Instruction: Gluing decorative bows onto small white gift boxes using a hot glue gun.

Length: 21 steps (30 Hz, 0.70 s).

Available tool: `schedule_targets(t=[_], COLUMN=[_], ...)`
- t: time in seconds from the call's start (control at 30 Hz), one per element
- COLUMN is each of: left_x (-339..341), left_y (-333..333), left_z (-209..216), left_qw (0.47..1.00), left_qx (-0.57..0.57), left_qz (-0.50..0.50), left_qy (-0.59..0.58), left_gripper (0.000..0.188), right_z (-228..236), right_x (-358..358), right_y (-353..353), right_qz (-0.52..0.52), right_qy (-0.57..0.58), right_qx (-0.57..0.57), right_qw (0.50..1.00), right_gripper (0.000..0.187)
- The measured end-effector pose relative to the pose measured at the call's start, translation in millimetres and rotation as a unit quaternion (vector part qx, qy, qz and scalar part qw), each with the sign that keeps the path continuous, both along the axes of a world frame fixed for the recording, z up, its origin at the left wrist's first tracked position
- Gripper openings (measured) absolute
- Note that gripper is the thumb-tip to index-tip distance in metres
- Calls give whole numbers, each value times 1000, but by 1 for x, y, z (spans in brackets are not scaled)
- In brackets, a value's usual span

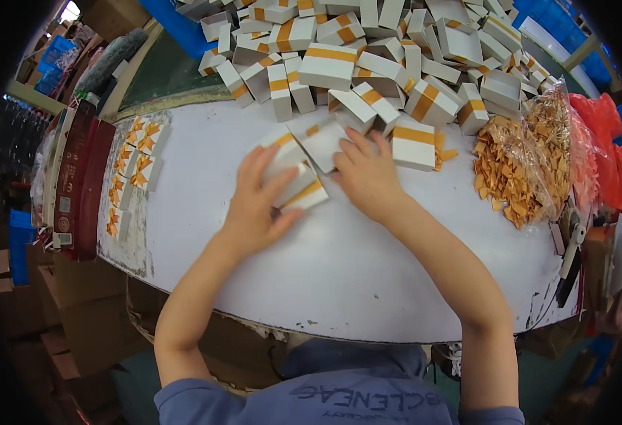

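Observation:
My left hand, its fingers spread, lies against two small white boxes with gold bands; the front box sits beside its thumb and the rear box by its fingertips. My right hand has its fingers apart and somewhat blurred. Its fingertips touch or nearly touch a tilted white box between the hands. Just right of that hand rests another gold-banded white box. Part of the boxes near the left hand is hidden under its fingers.
A big heap of gold-banded white boxes covers the far side of the white table. To the right lies a plastic bag of gold bows, beside a red plastic bag. Several boxes with gold bows stand at left, near dark red boxes.

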<state>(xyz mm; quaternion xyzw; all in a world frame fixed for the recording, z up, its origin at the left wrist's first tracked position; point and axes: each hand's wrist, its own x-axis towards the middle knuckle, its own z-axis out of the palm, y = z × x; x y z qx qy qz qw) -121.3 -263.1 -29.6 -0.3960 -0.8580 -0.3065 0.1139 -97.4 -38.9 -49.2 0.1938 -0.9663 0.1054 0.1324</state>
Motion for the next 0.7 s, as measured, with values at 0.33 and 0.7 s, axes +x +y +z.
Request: schedule_targets(t=[0.33,0.7], left_x=[4,14], left_y=[-1,-62], left_z=[26,-7], left_qw=[988,972], left_qx=[77,29], left_qz=[78,190], left_qy=[-107,134], left_gripper=[50,37], right_z=[36,30], right_x=[62,80], right_y=[71,-68], right_qz=[-217,41], right_qy=[-339,-11], right_qx=[-620,-202], right_qw=[674,978], right_gripper=[18,74])
